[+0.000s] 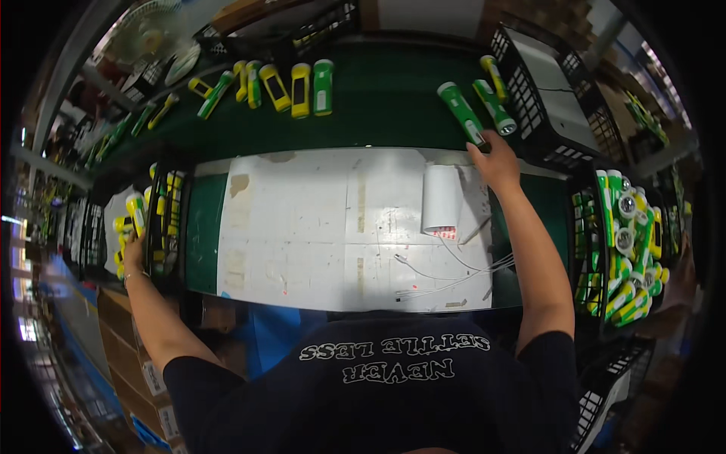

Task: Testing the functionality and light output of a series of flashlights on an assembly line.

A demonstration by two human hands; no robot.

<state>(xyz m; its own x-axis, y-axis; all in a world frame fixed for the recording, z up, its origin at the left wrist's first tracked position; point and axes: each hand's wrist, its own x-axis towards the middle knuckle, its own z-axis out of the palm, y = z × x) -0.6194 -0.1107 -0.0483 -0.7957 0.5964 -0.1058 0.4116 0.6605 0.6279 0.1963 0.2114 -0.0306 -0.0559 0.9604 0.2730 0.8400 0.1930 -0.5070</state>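
Observation:
At the far right of the green bench, my right hand (497,160) has its thumb and fingers closed on the tail end of a green flashlight (458,108). Just beyond that hand lie another green flashlight (495,108) and a yellow one (493,78). Over on the left, my left hand (134,253) reaches into a black crate (94,234), its fingers around the lower end of a green-and-yellow flashlight (135,212). More yellow and green flashlights (172,200) sit beside it in the black basket. The grip of the left hand is small and partly hidden.
A white board (302,227) covers the bench, bearing a white roll (441,198) and thin white cables (454,276). Several flashlights (300,89) line the far side. A full crate of flashlights (635,250) stands right; a black crate (556,94) stands behind it.

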